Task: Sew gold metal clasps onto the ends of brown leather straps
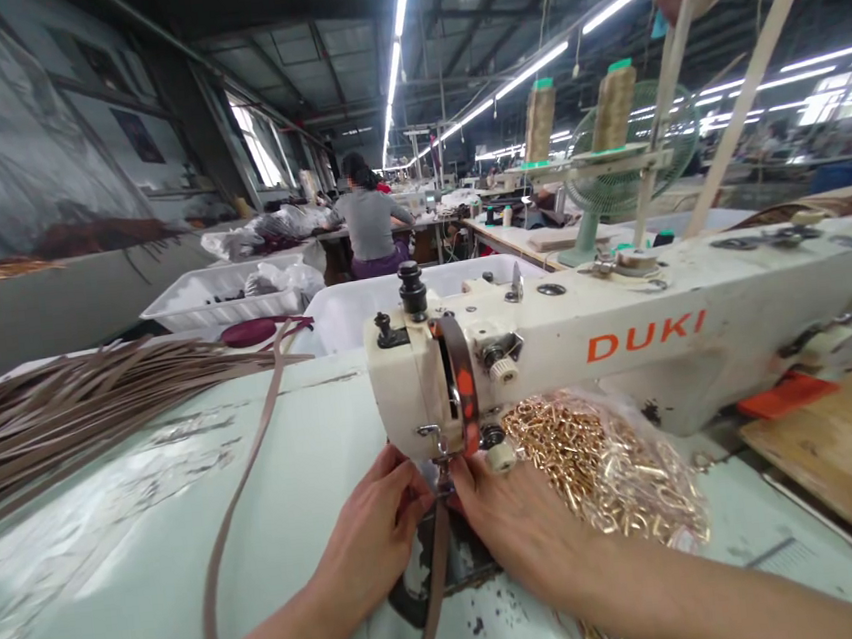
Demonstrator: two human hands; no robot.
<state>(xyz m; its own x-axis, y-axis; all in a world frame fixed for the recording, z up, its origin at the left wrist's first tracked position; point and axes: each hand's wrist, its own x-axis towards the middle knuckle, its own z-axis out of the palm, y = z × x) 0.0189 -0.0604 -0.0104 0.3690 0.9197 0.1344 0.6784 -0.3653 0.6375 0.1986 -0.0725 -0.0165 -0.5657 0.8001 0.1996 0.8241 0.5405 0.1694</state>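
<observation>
A thin brown strap is laid flat on the pale green table, right under the needle end of a white sewing machine. The strap is held between the two hands. The left hand is placed on its left side and the right hand on its right side, with the fingertips of both brought close together at the needle. The fingers of each hand are kept side by side and pressed down, but whether the strap is pinched cannot be told, because the tips are hidden by the machine. The strap is run back toward the person between the wrists. A clear bag of gold rings is seen just behind the right hand. A big pile of brown straps is spread out far to the left. Another person is seated well behind.
</observation>
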